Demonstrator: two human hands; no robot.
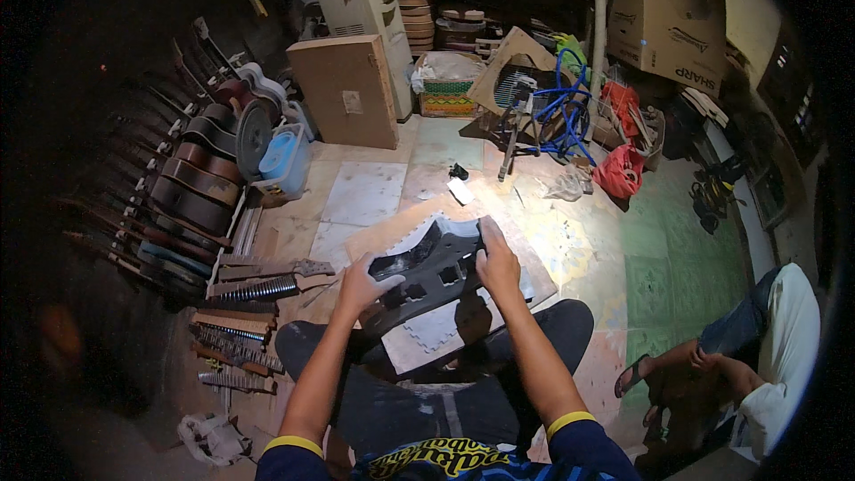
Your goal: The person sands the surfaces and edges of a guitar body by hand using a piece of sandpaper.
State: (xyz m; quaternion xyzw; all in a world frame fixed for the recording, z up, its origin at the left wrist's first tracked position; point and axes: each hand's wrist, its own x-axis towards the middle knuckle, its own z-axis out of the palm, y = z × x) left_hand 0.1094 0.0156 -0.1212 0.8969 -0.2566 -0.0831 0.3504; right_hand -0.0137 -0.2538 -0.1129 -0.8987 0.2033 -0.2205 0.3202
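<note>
Between my hands is a black electric guitar body [426, 289] with square cut-outs in its face and a curved, horned outline. My left hand [361, 287] grips its left edge, thumb on top and the other fingers mostly hidden. My right hand [499, 260] is closed round the upper right end, thumb on the face. The body is tilted above a pale board [417, 349] that lies across my crossed legs. Beyond it, a small white block [460, 191] and a small black item [459, 171] rest on the floor.
Several guitar necks [239, 338] lie on the floor at my left, beside a row of guitars [200, 165]. A brown box-like panel [343, 93], blue hose [563, 98] and red bag [619, 171] stand farther off. Another person's leg [672, 363] is at the right.
</note>
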